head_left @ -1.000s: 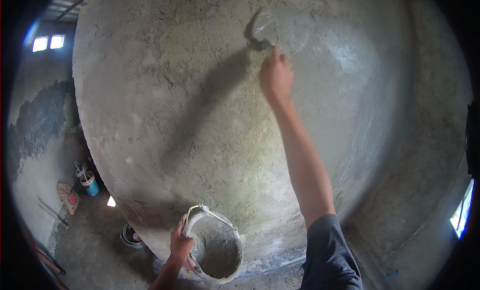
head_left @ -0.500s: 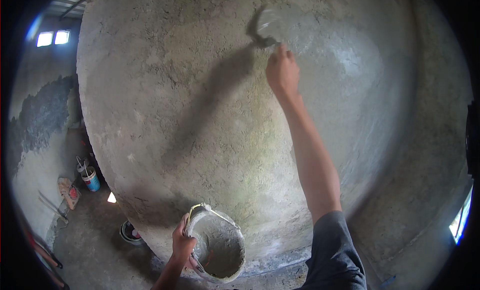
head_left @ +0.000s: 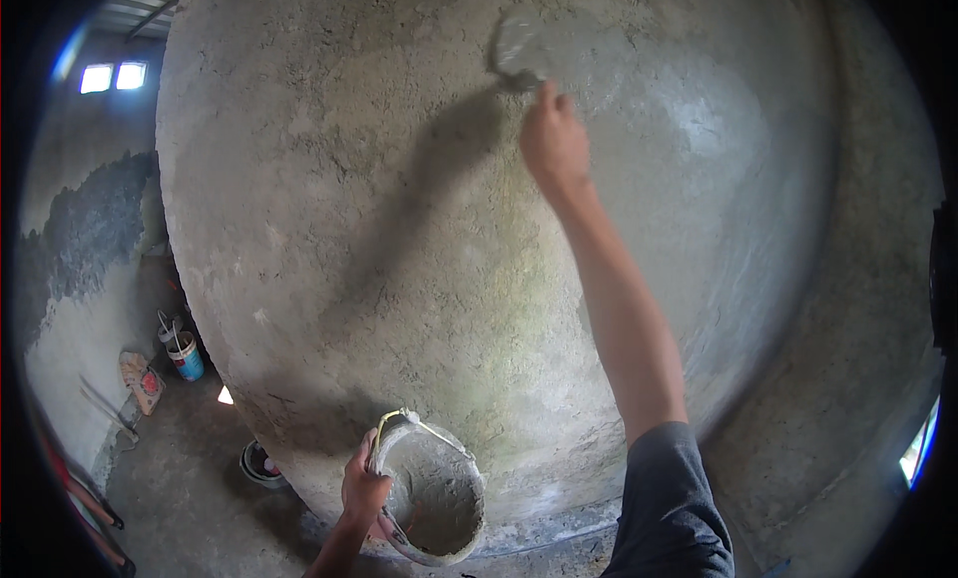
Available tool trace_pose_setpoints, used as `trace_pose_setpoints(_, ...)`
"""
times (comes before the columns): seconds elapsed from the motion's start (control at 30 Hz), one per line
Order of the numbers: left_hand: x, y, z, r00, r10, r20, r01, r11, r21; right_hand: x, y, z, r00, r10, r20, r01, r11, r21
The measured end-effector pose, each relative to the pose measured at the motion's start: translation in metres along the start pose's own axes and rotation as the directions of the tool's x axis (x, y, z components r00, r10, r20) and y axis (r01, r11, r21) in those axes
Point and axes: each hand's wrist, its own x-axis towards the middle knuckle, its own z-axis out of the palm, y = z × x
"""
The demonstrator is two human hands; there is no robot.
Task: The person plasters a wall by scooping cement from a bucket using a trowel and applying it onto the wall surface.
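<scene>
My right hand [head_left: 557,139] is closed on a trowel or float [head_left: 520,46] whose smeared grey blade lies against the rough, curved plaster wall [head_left: 399,229], high in the middle, with a wet sheen around it. My arm casts a long shadow down the wall. My left hand [head_left: 365,483] grips the rim of a mortar-caked bucket [head_left: 475,498] at the bottom centre. Wet grey mix lies inside it, and a yellowish wire handle [head_left: 392,414] arches over the top.
At the left, a dark-patched side wall [head_left: 75,229] has two small windows [head_left: 131,75]. On the floor [head_left: 170,478] stand a blue pail [head_left: 186,360], a sack [head_left: 142,384] and a dark bucket [head_left: 259,467]. Red-handled equipment [head_left: 85,513] is at the lower left edge.
My right hand and the trowel have shifted a little left and up along the wall since half a second ago. The left hand holds the bucket as before.
</scene>
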Motion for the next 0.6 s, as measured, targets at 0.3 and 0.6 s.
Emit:
trace_pose_setpoints(0.3,-0.001,-0.003,0.004,0.998,0.057,0.024,-0.057,0.998,-0.011,0.002,0.003,-0.015,0.997,0.065,0.027,-0.069,0.979,0.189)
trace_pose_setpoints(0.6,-0.001,-0.002,0.015,0.996,-0.085,0.026,0.082,0.991,0.107,-0.026,-0.014,0.019,0.991,-0.136,0.012,0.134,0.982,0.131)
